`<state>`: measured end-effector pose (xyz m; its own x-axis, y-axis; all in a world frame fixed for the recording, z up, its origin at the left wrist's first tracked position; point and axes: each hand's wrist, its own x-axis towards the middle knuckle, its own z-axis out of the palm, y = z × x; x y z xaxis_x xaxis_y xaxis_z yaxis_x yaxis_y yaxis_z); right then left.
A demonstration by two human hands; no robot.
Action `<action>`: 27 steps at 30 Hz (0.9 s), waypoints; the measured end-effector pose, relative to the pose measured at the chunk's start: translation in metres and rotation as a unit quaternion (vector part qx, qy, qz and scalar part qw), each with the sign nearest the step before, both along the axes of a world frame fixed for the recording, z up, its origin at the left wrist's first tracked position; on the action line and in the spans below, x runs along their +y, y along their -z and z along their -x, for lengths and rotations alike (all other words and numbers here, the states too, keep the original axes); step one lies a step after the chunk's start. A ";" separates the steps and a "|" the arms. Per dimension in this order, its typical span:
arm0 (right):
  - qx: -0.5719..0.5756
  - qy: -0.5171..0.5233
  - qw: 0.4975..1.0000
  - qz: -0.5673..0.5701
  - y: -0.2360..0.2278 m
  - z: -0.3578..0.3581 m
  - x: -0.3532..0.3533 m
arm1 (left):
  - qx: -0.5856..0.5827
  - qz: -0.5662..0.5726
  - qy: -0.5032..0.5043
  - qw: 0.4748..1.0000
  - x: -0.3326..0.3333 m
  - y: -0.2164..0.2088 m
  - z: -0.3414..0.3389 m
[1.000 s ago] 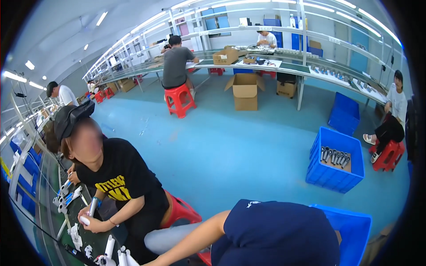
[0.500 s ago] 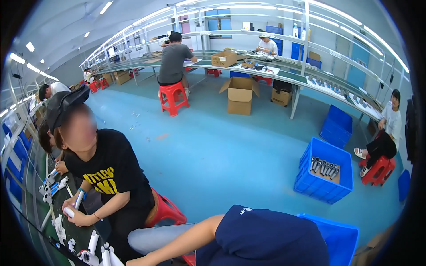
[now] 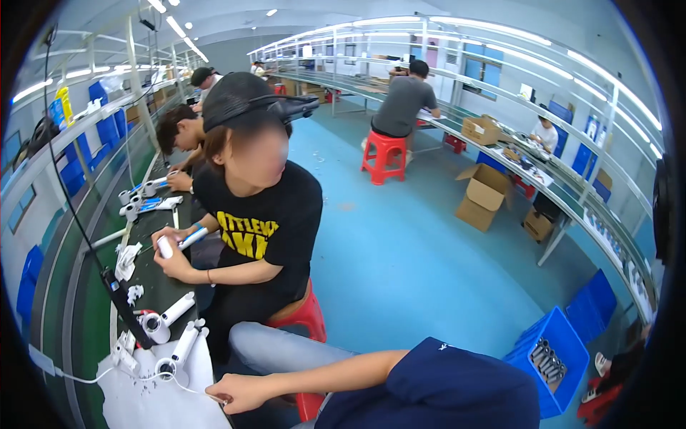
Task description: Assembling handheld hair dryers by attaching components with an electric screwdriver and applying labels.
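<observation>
1. Head view: your right hand (image 3: 243, 393) is low in the picture, at the right edge of the white sheet (image 3: 125, 409); its fingers are curled in, and the thin white cable (image 3: 187, 387) runs up to thumb and fingertips, so it looks pinched there; whether something else sits inside the curl, I cannot tell; your left hand is out of the picture.
2. The step in hand reads as handling that cable; the next move would call for a light grip, enough slack to spare the parts beside it, and your gaze lowered, since the view now takes in much of the room.
3. Your forearm reaches leftward, nearly level, out of the navy sleeve (image 3: 457, 390); the back of the hand faces up, above your jeans leg (image 3: 286, 348).
4. The cable crosses the sheet past the ring end of the nearer white tubular part (image 3: 186, 344), which lies left of your hand; a second tubular part (image 3: 177, 307) lies just beyond; the cable's other end meets a white block (image 3: 44, 360) at far left.
5. Small dark specks (image 3: 146, 388) dot the sheet; a black rod (image 3: 127, 309) slants above it.
6. Farther along the counter (image 3: 166, 284), a co-worker (image 3: 246, 207) holds a white-and-blue tube (image 3: 193, 239); well apart, at right, a blue crate (image 3: 524, 360) holds metallic tubes (image 3: 549, 362).
</observation>
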<state>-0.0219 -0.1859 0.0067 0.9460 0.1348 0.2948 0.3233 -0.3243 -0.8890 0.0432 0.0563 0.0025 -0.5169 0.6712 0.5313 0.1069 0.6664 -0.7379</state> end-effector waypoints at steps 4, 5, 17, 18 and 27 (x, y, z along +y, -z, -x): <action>0.009 -0.018 1.000 -0.022 -0.001 -0.002 0.003 | 0.024 0.029 -0.047 0.998 0.019 0.001 0.009; 0.008 -0.009 1.000 -0.024 -0.001 -0.003 0.003 | 0.030 0.036 -0.055 0.997 0.022 0.001 0.009; -0.060 0.110 0.992 -0.031 -0.016 0.044 -0.009 | 0.060 0.113 0.099 0.987 -0.076 -0.031 -0.047; -0.065 0.114 0.991 -0.024 -0.018 0.048 -0.007 | 0.062 0.116 0.133 0.982 -0.095 -0.037 -0.052; -0.098 0.224 0.966 0.087 0.027 0.068 -0.010 | 0.110 0.161 0.371 0.908 -0.243 -0.074 -0.010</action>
